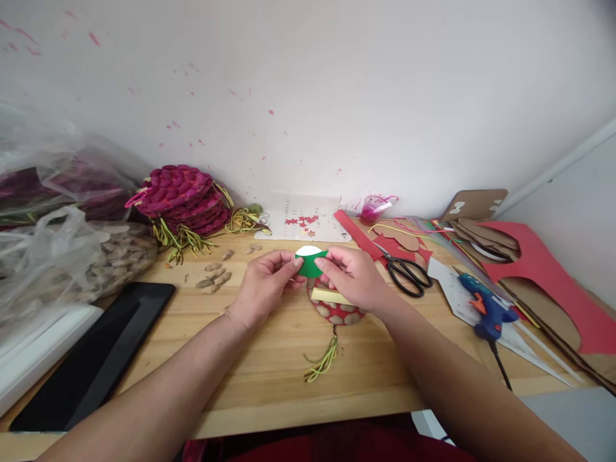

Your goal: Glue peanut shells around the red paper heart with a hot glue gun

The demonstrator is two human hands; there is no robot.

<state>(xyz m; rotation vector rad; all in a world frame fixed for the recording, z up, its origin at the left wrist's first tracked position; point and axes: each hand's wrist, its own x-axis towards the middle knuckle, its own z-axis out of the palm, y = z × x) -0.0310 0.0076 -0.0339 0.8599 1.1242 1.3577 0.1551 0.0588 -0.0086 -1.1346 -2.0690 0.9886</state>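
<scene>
Both hands pinch a small green paper piece (312, 264) with a white back, held up over the middle of the table. My left hand (269, 282) has its left end between thumb and fingers. The right end is between the thumb and fingers of my right hand (353, 277). Beneath my right hand lies a red shape covered with peanuts (339, 314), partly hidden by the hand. A pale yellow strip (330, 296) crosses its upper part, and a yellow-green string tassel (322, 362) trails toward me.
Loose peanuts (214, 278) and stacked magenta peanut ornaments (185, 199) are at left, beside plastic bags (72, 256) and a black tablet (96, 359). Black-handled scissors (407, 273), red paper scraps (359, 234) and a blue glue gun (488, 314) lie right. Red stars (302, 222) rest on white paper behind.
</scene>
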